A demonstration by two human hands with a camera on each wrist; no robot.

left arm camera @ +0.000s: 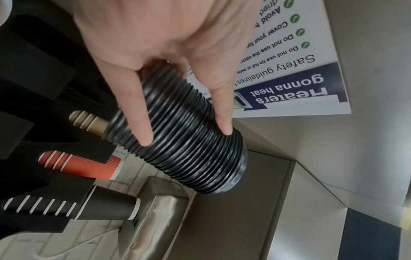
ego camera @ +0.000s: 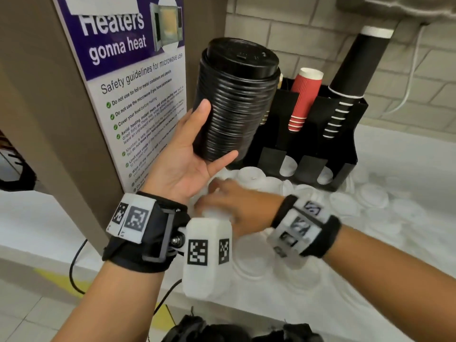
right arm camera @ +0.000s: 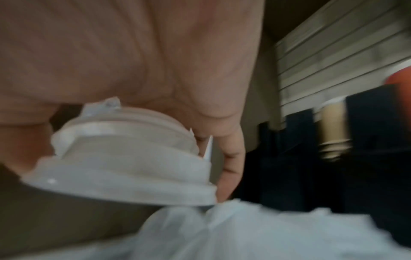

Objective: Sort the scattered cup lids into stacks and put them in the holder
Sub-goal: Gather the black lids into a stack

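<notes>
My left hand (ego camera: 195, 154) grips a tall stack of black lids (ego camera: 234, 99) and holds it up, tilted, in front of the black holder (ego camera: 343, 149); the left wrist view shows fingers and thumb wrapped round the black lid stack (left arm camera: 184, 137). Lower down, my right hand (ego camera: 229, 201) reaches left over the counter and holds a short stack of white lids (right arm camera: 124, 158) by its top. Several loose white lids (ego camera: 370, 201) lie scattered on the white counter before the holder. Two white lid stacks (ego camera: 287, 166) show in the holder's lower slots.
The holder carries a column of red cups (ego camera: 304, 99) and one of black cups (ego camera: 350, 77). A brown cabinet side with a microwave safety poster (ego camera: 133, 95) stands at the left. A tiled wall is behind. The counter's front edge (ego camera: 246, 314) runs below my wrists.
</notes>
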